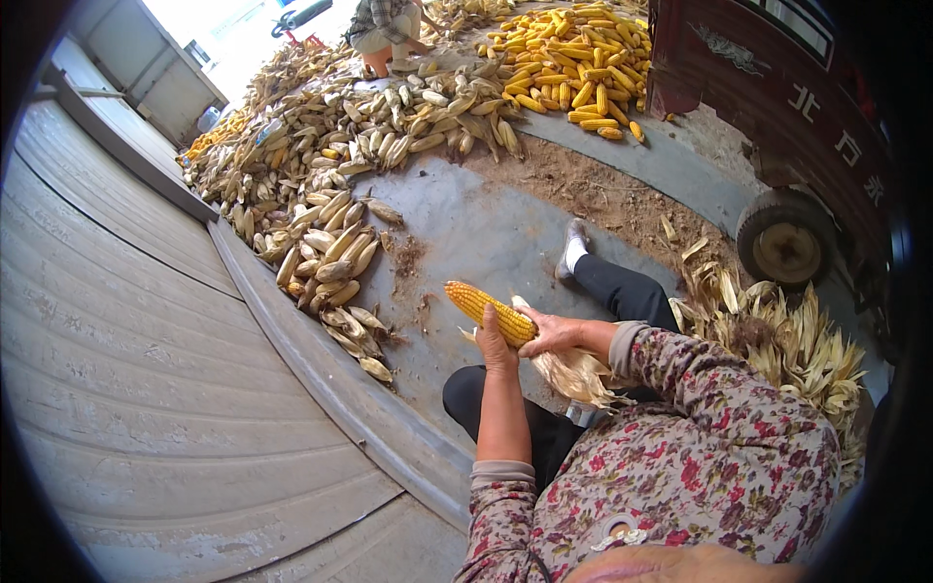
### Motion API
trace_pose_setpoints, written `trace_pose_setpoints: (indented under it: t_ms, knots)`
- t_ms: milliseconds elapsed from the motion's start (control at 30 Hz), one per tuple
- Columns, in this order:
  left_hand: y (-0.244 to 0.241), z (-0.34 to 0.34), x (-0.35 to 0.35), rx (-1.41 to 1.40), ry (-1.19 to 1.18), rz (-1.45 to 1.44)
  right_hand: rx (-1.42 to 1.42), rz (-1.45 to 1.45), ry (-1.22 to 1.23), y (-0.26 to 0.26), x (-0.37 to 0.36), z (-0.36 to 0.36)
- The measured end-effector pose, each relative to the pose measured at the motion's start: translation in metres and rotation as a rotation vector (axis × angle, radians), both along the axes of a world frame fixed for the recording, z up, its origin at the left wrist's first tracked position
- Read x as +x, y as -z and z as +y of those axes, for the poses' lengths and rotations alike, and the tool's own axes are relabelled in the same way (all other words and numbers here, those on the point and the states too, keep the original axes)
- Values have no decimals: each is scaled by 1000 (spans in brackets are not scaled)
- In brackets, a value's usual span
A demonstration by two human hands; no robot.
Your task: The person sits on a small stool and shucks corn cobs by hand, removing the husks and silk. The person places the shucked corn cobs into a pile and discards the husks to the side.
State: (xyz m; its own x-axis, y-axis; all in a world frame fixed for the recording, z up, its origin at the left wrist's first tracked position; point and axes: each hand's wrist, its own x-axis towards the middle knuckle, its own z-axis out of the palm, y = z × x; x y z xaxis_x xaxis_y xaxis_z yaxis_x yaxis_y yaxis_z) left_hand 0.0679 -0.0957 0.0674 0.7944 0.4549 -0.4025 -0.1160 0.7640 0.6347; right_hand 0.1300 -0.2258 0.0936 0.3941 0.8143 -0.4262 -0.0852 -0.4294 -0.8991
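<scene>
Between my two hands is an ear of corn (487,310), its yellow kernels bare along most of its length. My left hand (498,342) wraps around the middle of the ear with the thumb along its side. At the base end, my right hand (550,331) grips the ear together with its pulled-back husk (572,372). The dry pale husk hangs below the right hand towards my lap. Fingers hide the exact spot where husk and cob join.
Unhusked ears (342,255) spread along the metal wall (182,379) at left. Beyond lies a heap of bare yellow corn (576,58). Loose husks (780,342) pile at right beside the wheel (787,244) of a dark red vehicle (773,80). A person (386,33) sits at the far end.
</scene>
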Motion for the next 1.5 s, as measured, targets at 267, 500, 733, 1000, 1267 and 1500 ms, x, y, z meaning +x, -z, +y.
trace_pose_setpoints:
  t_ms: [267,500,733,1000,1267,1500]
  knots:
    - [2,2,-3,-20,54,-55,39,234,19,20,-10,-4]
    - [4,4,-2,-153,65,-135,0,243,132,23,-12,2]
    - [-8,5,-2,-132,74,-198,45,221,189,-3,-15,-1]
    - [-2,2,2,121,125,-136,223,301,387,-4,-18,4]
    - [14,-12,7,363,448,-82,300,374,774,18,8,3]
    - [-10,-19,1,407,667,50,263,357,799,26,5,-12]
